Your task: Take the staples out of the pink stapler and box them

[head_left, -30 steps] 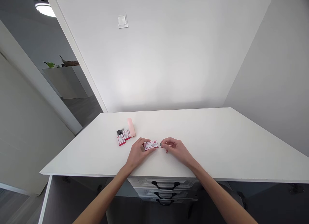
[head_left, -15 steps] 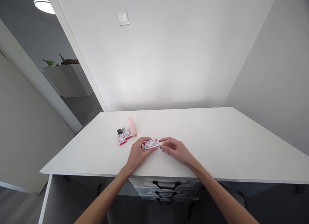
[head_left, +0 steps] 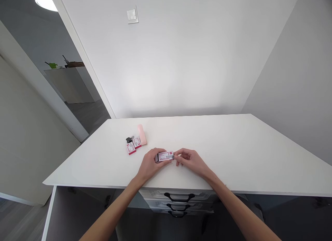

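My left hand (head_left: 151,163) is closed around a small white and pink-red staple box (head_left: 166,155) just above the desk, thumb on its near side and fingers on its far side. The box's left end looks dark and open. At its right end, my right hand (head_left: 188,160) pinches a small grey staple strip (head_left: 173,157) between thumb and index finger. The strip is partly hidden by the fingertips, and I cannot tell whether it is in the box or against it.
Back left of my hands lie two similar boxes, one nearer (head_left: 131,148) and one beside it (head_left: 137,142). A black staple remover (head_left: 129,139) touches them, and a pink stapler (head_left: 142,135) lies alongside. Drawers with black handles (head_left: 179,197) sit below the white desk's (head_left: 220,147) front edge.
The box has shifted slightly right within my left hand, its left end now showing dark. The grey strip, apart from the box's right corner before, now meets that end.
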Tool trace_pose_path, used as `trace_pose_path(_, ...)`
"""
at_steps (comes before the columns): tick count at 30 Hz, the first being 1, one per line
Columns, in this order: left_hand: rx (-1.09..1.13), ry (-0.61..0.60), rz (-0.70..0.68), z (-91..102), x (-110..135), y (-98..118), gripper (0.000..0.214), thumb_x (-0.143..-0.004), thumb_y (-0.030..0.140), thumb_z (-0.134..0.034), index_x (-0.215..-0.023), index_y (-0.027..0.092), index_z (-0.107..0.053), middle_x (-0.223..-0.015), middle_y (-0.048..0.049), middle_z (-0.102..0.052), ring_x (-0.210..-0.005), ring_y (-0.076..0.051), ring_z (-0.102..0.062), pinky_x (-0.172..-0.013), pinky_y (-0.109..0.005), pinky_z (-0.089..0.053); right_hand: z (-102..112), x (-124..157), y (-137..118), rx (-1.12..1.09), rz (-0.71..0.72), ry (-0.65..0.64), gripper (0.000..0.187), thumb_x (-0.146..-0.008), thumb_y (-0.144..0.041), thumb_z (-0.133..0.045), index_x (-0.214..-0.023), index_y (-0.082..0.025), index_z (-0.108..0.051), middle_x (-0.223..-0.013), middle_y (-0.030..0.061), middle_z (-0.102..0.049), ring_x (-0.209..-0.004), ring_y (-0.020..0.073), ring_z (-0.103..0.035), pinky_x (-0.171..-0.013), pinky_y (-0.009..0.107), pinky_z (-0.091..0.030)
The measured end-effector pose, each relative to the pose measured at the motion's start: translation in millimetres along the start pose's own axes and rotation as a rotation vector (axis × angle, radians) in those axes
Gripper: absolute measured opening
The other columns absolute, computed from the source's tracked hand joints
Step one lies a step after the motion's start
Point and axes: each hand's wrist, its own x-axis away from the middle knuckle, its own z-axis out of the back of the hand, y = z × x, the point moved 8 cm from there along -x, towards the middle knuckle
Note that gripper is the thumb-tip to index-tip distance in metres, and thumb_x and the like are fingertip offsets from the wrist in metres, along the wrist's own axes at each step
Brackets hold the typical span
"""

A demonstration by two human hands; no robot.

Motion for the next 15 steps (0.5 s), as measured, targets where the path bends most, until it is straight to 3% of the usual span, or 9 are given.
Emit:
trace_pose_path(4, -0.092, -0.079, -0.094, -10.3, -0.2, 7.0, 0.044, -0.080, 0.055, -0.080, -0.116, 0.030, -0.072, -0.115, -0.0049, -0.068, -0.112, -0.028, -0.060, -0.099, -0.044, -0.047, 16.0, -2.2, 7.3, 0.031, -0.004, 0.180, 0.033, -0.090, -0.055, -0.067, -0.096, -0.023, -0.071, -0.077, 0.0024, -0.072, -0.074, 0.0193, -0.066, -0.071, 0.032, -0.049)
trace_pose_path(7, -0.173, -0.019, -0.096, -7.9, -0.2, 7.0, 0.053, -0.081, 0.057, -0.078, -0.126, 0.031, -0.068, -0.120, -0.0074, -0.062, -0.117, -0.030, -0.056, -0.103, -0.046, -0.044, 17.5, -2.4, 7.3, 0.046, 0.015, 0.206, 0.031, -0.089, -0.054, -0.067, -0.093, -0.023, -0.071, -0.084, 0.0030, -0.073, -0.077, 0.0195, -0.065, -0.071, 0.032, -0.049)
trace_pose_path(11, -0.265, 0.104, 0.070, 1.3, 2.0, -6.3, 0.045, -0.088, 0.053, -0.068, -0.120, 0.022, -0.063, -0.090, -0.0026, -0.062, -0.089, -0.024, -0.062, -0.094, -0.045, -0.045, 15.8, -1.2, 4.1, 0.066, 0.026, 0.200, 0.028, -0.090, -0.051, -0.067, -0.092, -0.024, -0.072, -0.087, 0.0025, -0.073, -0.080, 0.0192, -0.065, -0.075, 0.033, -0.050)
trace_pose_path(15, -0.266, 0.060, 0.100, -3.3, 3.6, -9.4, 0.034, -0.095, 0.047, -0.057, -0.117, 0.021, -0.059, -0.069, 0.0046, -0.057, -0.074, -0.021, -0.061, -0.090, -0.042, -0.044, 14.3, -0.1, 0.6, 0.084, 0.032, 0.190, 0.024, -0.090, -0.047, -0.068, -0.093, -0.024, -0.072, -0.093, 0.0023, -0.075, -0.085, 0.0195, -0.066, -0.079, 0.033, -0.051)
